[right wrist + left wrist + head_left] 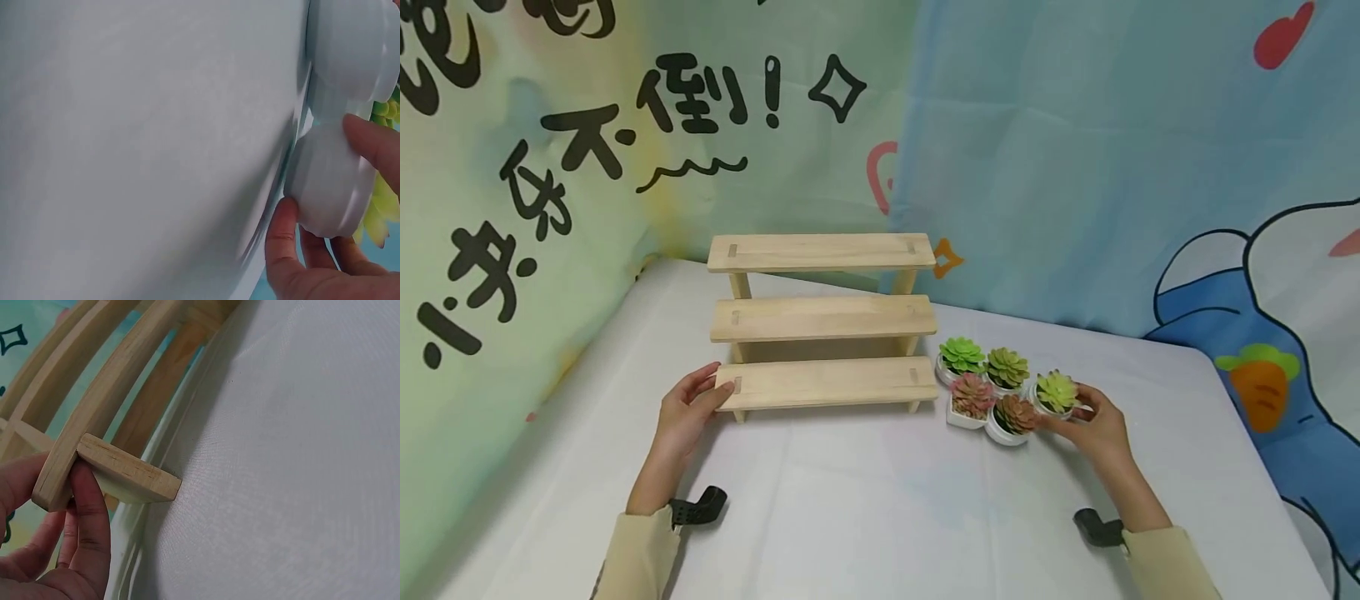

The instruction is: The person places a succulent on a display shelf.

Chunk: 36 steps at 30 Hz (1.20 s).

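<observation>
A three-tier wooden shelf (pixel 823 318) stands on the white-covered table. My left hand (pixel 688 408) pinches the left end of its lowest board (pixel 94 406), thumb on top and fingers beneath. To the right of the shelf, my right hand (pixel 1097 421) grips a yellow-green potted succulent (pixel 1057 392) by its round white pot (pixel 331 181). The pot looks slightly tilted in the right wrist view. Close beside it cluster a bright green succulent (pixel 962 356), an olive-green one (pixel 1007 367), a pink one (pixel 972 395) in a squarish pot and a reddish-brown one (pixel 1015 414).
The table (pixel 880 508) has a white cloth. Printed fabric backdrops (pixel 1045 183) rise behind it and along the left side. A black strap mount (pixel 700 506) sits on the left wrist, and another black mount (pixel 1097 528) on the right.
</observation>
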Motion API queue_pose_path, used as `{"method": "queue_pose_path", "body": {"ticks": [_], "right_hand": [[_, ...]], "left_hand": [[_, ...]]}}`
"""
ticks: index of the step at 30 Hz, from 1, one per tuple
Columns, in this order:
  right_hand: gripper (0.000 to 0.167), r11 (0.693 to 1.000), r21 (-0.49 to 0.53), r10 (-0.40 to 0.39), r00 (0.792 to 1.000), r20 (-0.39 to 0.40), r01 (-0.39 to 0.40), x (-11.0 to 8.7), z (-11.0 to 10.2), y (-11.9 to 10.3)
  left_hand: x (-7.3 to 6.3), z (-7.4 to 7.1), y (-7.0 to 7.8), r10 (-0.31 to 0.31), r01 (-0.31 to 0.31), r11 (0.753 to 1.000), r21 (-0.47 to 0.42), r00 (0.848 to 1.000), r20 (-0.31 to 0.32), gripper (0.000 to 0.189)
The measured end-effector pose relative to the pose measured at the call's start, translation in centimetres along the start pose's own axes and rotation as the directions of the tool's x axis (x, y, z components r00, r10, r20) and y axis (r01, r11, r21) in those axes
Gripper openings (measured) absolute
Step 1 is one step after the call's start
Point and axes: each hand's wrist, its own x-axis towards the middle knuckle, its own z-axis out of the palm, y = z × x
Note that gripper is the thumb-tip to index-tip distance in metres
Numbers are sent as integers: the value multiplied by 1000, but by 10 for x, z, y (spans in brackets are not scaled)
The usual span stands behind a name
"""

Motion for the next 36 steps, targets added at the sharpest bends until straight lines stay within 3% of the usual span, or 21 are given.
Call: {"method": "queue_pose_path", "body": {"ticks": [6, 14, 21, 30, 36], "right_hand": [[85, 1000, 13, -17, 999, -35, 17, -5, -7, -4], [85, 997, -3, -81, 995, -62, 81, -8, -8, -35], [83, 989, 7, -144, 987, -78, 145, -18, -11, -57], [83, 960, -5, -279, 960, -11, 279, -19, -10, -101], [84, 949, 4, -316, 948, 49, 316, -16, -5, -120]], "left_hand": [[0, -2, 0, -1, 1, 1000, -10, 1000, 5, 53], [-5, -10, -4, 2, -2, 1000, -29, 1000, -18, 54], [0, -2, -2, 9, -8, 999, -36, 1000, 11, 53], [4, 0, 2, 46, -44, 997, -63, 999, 26, 54], [2, -2, -1, 44, -42, 995, -89, 999, 23, 54]]}}
